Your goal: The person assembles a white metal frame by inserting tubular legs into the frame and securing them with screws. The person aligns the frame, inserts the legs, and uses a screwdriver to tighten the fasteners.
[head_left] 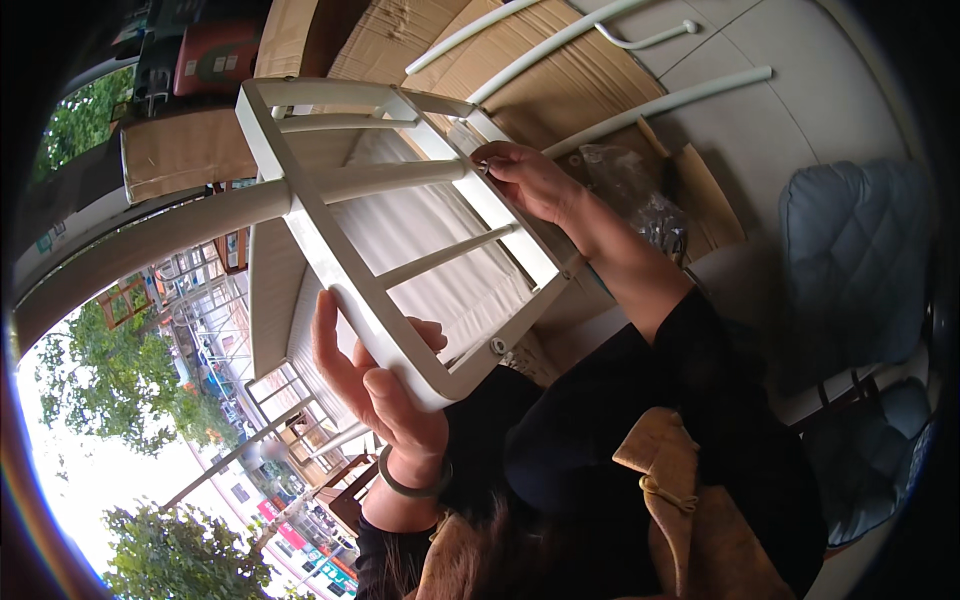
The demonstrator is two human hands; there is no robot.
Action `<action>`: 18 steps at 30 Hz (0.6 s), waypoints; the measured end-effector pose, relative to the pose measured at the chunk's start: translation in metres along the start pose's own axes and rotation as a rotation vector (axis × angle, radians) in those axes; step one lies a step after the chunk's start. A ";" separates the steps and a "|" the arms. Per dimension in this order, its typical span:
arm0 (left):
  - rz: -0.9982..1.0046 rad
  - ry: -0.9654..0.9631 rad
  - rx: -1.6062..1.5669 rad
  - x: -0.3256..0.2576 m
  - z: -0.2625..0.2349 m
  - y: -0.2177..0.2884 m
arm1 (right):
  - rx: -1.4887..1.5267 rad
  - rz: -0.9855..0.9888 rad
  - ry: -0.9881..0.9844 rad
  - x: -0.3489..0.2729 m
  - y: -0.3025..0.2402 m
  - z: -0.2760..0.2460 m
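A white frame of square tubing with rounded corners and several crossbars (333, 250) is held up tilted in front of me. My left hand (392, 408) is closed round its near left corner, thumb on the outer side and some fingertips showing inside the frame. At the opposite rail, my right hand (540, 188) has its fingers pinched against the tubing. A small shiny bit shows at those fingertips, too small to name. A round metal fitting (498, 346) sits in the near rail.
Flattened cardboard (530, 105) lies on the tiled floor (760, 110), with white curved tubes (660, 108) across it. A clear plastic bag (635, 190) rests beside them. Right stands a grey-blue quilted cushion (850, 270). Windows with trees (130, 370) are at left.
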State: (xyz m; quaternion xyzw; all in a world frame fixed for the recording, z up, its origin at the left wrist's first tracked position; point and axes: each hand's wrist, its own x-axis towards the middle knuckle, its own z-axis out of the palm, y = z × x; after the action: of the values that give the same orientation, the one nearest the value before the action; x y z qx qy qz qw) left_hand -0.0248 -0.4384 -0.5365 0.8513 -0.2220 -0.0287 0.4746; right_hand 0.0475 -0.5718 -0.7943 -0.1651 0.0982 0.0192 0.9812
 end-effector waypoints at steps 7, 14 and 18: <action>-0.014 0.003 0.037 0.001 0.001 0.005 | 0.067 0.002 -0.009 -0.002 0.001 0.001; -0.025 -0.005 0.025 0.000 -0.003 0.004 | 0.131 -0.025 -0.055 0.007 0.006 0.013; -0.065 0.095 -0.138 0.017 -0.007 -0.006 | 0.135 0.040 -0.020 0.008 0.006 0.014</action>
State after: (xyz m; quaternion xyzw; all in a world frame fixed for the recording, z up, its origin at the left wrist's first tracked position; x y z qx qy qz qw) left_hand -0.0051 -0.4372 -0.5352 0.8237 -0.1691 -0.0190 0.5408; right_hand 0.0573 -0.5613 -0.7850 -0.0964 0.0929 0.0339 0.9904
